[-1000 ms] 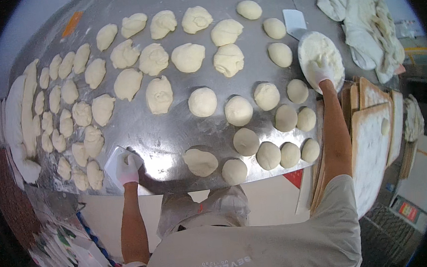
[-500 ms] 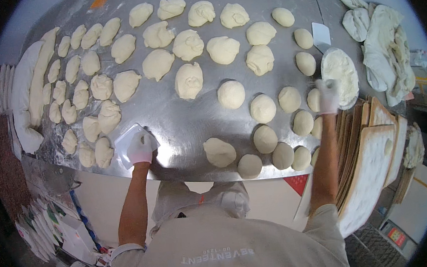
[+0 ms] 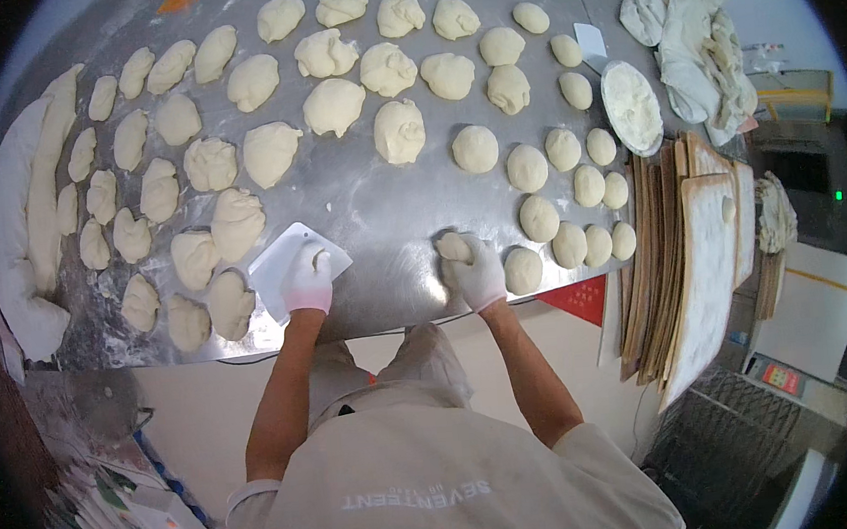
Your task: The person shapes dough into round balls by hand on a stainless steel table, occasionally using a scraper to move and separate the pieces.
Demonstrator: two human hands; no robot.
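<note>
Right hand (image 3: 477,272) is down at the near side of the table (image 3: 372,217), palm over the dough (image 3: 453,247). Fingers are bent around it, but they hide too much to tell a firm grip from a light cupping. A rounded cover like that would suit something this soft, spreading the pressure. The dough sits just left of the nearest ball (image 3: 523,271), its bare end poking out to the far left; the long axis I can't call, with the hand on top.

Over to the left hand (image 3: 307,279): closed on the white scraper (image 3: 275,271), thumb uppermost, blade seemingly flat on the metal, probably so the table takes the weight. One corner points away from the body, the sides run slantwise; its long axis is partly covered.

Further out, smooth balls gather on the right, rough lumps (image 3: 231,305) fill the left and the far middle, spaced perhaps to limit sticking, though a few touch. Past the balls, the bowl (image 3: 614,122) of white powder sits at the right, likely for easy reach, cloth (image 3: 706,63) beyond, boards (image 3: 696,253) standing on edge nearer.
</note>
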